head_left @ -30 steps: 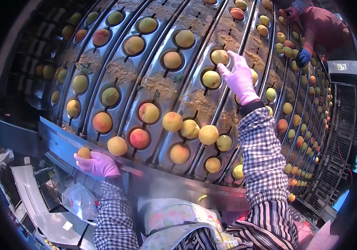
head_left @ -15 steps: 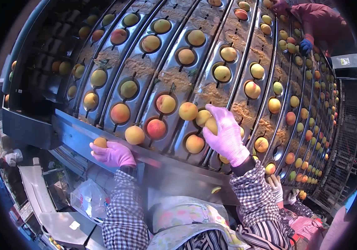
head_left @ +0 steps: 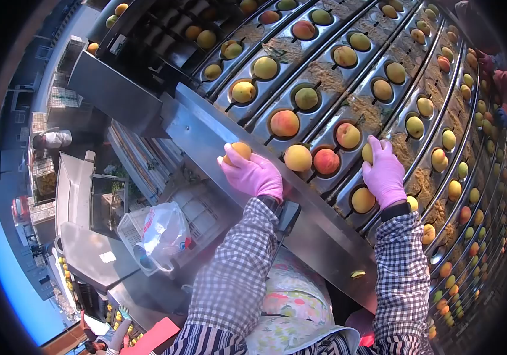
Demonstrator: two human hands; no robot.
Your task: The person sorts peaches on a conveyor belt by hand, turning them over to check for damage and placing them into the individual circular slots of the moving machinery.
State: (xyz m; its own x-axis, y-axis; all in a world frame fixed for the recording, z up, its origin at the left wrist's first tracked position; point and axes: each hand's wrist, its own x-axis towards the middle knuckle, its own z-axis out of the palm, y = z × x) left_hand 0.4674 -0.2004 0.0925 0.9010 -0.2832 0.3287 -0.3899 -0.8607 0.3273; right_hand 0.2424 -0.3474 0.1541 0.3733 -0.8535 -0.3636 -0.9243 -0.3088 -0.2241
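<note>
My left hand, in a pink glove, holds a yellow-orange peach over the metal side rail. My right hand, also in a pink glove, is on the sorting conveyor with its fingers curled around a yellow peach, partly hidden by them. Close by lie a red peach, a red-yellow peach and a yellow peach in metal cups. Another yellow peach sits at the conveyor's near edge.
Rows of peaches in cups, with brown pulp between them, stretch to the right. A plastic bag lies in a white crate at lower left. A person's sleeve shows at upper right, other people at lower left.
My view has swung left, so the conveyor appears farther right. My left hand still holds its peach. My right hand, earlier over several touching peaches, now has just one showing at its fingers.
</note>
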